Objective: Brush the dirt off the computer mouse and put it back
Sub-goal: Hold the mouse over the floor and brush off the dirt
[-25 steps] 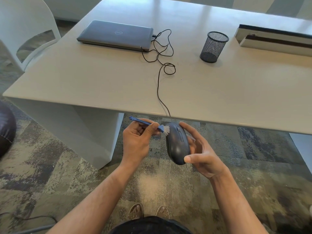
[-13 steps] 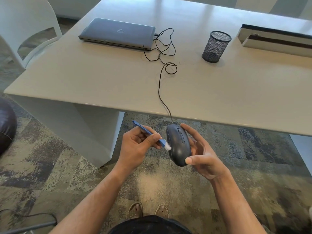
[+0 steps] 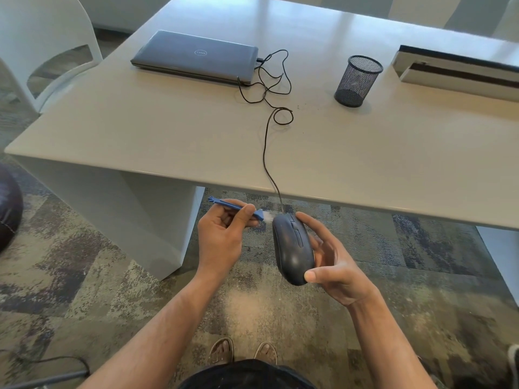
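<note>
right grip (image 3: pixel 334 262) around upright mouse (image 3: pixel 292 248)

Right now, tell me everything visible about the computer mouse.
The computer mouse is dark blue-grey, smooth, plastic-looking, with a scroll wheel between two buttons. The right hand holds it off the table, above the carpet, nose pointing away, top tilted leftward. Its black cable runs over the table edge toward the closed laptop. The blue brush in the left hand has blurred white bristles at the mouse's front-left edge.
</note>
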`<state>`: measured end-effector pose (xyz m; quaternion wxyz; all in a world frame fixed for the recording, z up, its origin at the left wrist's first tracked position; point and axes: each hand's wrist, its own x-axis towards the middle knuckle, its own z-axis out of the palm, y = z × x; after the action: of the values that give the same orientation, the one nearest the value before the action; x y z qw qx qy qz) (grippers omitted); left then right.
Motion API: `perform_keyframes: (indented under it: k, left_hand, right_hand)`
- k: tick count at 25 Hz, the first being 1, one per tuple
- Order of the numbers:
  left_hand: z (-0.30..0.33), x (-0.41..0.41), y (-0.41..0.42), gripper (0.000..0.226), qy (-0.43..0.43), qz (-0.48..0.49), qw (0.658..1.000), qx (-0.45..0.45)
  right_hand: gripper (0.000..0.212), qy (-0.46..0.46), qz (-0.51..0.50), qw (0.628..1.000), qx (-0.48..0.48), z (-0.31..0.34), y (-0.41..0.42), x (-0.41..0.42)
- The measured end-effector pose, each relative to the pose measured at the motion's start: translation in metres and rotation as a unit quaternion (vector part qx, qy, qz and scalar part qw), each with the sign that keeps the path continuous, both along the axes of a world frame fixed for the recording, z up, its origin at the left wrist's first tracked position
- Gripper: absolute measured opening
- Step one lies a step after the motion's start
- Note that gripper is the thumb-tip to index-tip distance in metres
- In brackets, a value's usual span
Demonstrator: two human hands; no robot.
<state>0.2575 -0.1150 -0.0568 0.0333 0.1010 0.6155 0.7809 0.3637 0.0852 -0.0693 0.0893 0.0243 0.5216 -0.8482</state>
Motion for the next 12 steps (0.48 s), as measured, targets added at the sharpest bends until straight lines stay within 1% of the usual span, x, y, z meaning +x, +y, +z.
perform_keyframes:
  k: [3, 6, 8, 10, 12]
  left_hand:
    - [0.0, 0.005, -0.007, 0.013, -0.009, -0.019, 0.999, 0.028]
    - [0.003, 0.011, -0.018, 0.012, 0.002, -0.089, 0.994, 0.056]
    - [0.003, 0.014, -0.021, 0.009, 0.022, -0.13, 0.99, 0.052]
    - [0.003, 0.014, -0.019, 0.006, 0.033, -0.132, 0.99, 0.03]
    - [0.003, 0.012, -0.016, 0.004, 0.031, -0.11, 0.993, 0.02]
  right_hand:
    - [0.101, 0.002, -0.008, 1.0, -0.003, 0.001, 0.002, 0.0]
    - [0.102, -0.001, -0.014, 1.0, -0.005, 0.002, 0.004, -0.003]
    - [0.103, 0.0, -0.008, 1.0, -0.002, 0.001, 0.002, -0.005]
    - [0.105, 0.002, 0.002, 1.0, -0.006, 0.0, -0.002, -0.006]
    - [0.105, 0.002, 0.008, 1.0, -0.013, -0.001, -0.006, -0.006]
